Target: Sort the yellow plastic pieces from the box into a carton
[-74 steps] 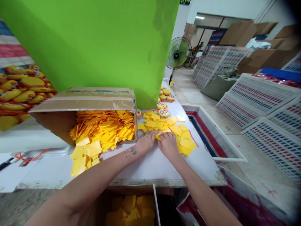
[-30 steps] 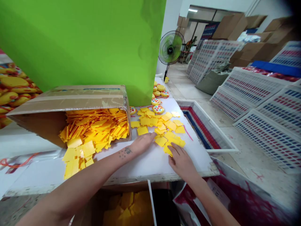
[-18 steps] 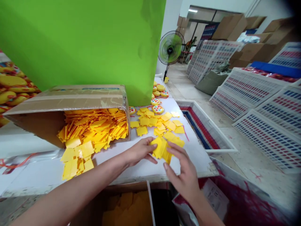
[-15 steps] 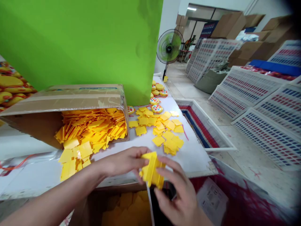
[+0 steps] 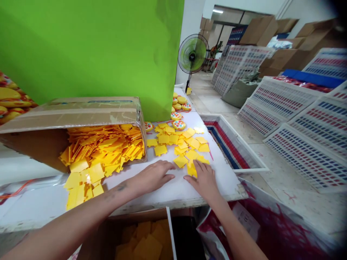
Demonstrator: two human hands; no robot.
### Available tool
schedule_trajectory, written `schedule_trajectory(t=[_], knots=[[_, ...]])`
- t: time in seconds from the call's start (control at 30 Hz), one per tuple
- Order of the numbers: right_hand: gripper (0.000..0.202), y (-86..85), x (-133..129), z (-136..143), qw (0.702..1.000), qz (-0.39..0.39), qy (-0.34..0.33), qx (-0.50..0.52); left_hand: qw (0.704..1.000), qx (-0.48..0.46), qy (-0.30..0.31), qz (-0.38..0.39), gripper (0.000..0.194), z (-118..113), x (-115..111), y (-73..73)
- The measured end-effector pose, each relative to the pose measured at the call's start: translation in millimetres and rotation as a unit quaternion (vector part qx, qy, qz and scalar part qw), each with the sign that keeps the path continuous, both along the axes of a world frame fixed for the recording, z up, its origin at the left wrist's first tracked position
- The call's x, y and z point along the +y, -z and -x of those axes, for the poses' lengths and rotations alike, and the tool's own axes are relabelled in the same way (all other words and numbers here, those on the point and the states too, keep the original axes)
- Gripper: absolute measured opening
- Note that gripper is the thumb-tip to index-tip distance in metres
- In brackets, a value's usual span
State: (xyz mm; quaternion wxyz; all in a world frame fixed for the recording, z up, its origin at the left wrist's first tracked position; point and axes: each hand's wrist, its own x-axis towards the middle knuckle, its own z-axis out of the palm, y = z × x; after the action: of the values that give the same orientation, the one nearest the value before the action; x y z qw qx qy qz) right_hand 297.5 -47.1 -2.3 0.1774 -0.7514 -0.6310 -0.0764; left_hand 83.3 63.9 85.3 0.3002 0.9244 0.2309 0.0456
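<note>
Hands (image 5: 155, 176) (image 5: 205, 180) back over table (image 5: 223, 180), yellow pieces (image 5: 180, 161) flat, squarish, overlapping

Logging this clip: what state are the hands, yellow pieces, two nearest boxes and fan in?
Yellow pieces: loose, overlapping
Left hand: open, seemingly empty
Right hand: over these pieces, seemingly touching
Table box: on its side, open
Lower box: open, pieces inside
Fan: standing, spin unclear

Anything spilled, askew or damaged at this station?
Yes. The carton appears to lie on its side, with yellow pieces spilling from its mouth into a loose heap on the table. The table's near right corner also looks worn.
</note>
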Motion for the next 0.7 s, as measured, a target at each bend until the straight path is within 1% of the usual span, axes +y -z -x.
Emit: schedule_trajectory(t=[0.03,0.1,0.17,0.2,0.23,0.3,0.37,0.4,0.43,0.47,0.5,0.53,0.6,0.67,0.7], knots=[[0.061,2.0,2,0,1.0,0.016,-0.001,-0.018,0.999,-0.005,0.001,-0.042,0.036,-16,4,14.5],[0.05,1.9,-1,3,0.998,0.025,-0.012,-0.05,0.993,-0.003,0.004,-0.116,0.042,-43,9,40.5],[0.043,0.5,-6,5,0.998,0.008,-0.026,-0.064,0.983,0.018,0.004,-0.18,0.041,-61,11,58.2],[0.04,0.3,-9,4,0.998,-0.005,-0.033,-0.06,0.978,0.032,0.007,-0.206,0.038,-66,11,63.2],[0.039,0.4,-10,2,0.998,-0.02,-0.037,-0.046,0.973,0.044,0.013,-0.228,0.034,-69,11,65.8],[0.04,0.1,-11,-6,0.998,-0.063,-0.029,0.015,0.965,0.061,0.03,-0.253,0.029,-68,11,65.6],[0.04,-4.7,-12,-11,0.985,-0.117,0.011,0.127,0.965,0.068,0.034,-0.25,0.03,-62,12,62.0],[0.04,-9.9,-14,-11,0.969,-0.141,0.035,0.2,0.968,0.069,0.029,-0.238,0.032,-58,14,60.2],[0.041,-17.1,-17,-8,0.947,-0.155,0.053,0.277,0.973,0.066,0.023,-0.22,0.033,-53,16,59.1],[0.043,-26.2,-23,-2,0.922,-0.153,0.057,0.351,0.978,0.06,0.016,-0.199,0.035,-49,18,58.8],[0.044,-36.8,-31,8,0.898,-0.137,0.046,0.415,0.983,0.051,0.012,-0.178,0.037,-45,20,59.2],[0.044,-48.3,-40,20,0.879,-0.108,0.016,0.463,0.986,0.041,0.01,-0.159,0.039,-42,22,60.4],[0.041,-70.3,-61,47,0.86,-0.02,-0.086,0.502,0.991,0.023,0.012,-0.135,0.041,-37,24,64.0],[0.046,-84.5,-76,68,0.841,0.076,-0.23,0.484,0.992,0.012,0.014,-0.122,0.041,-34,25,67.5],[0.051,-86.5,-78,74,0.834,0.108,-0.281,0.462,0.993,0.007,0.015,-0.119,0.04,-33,24,68.8]])
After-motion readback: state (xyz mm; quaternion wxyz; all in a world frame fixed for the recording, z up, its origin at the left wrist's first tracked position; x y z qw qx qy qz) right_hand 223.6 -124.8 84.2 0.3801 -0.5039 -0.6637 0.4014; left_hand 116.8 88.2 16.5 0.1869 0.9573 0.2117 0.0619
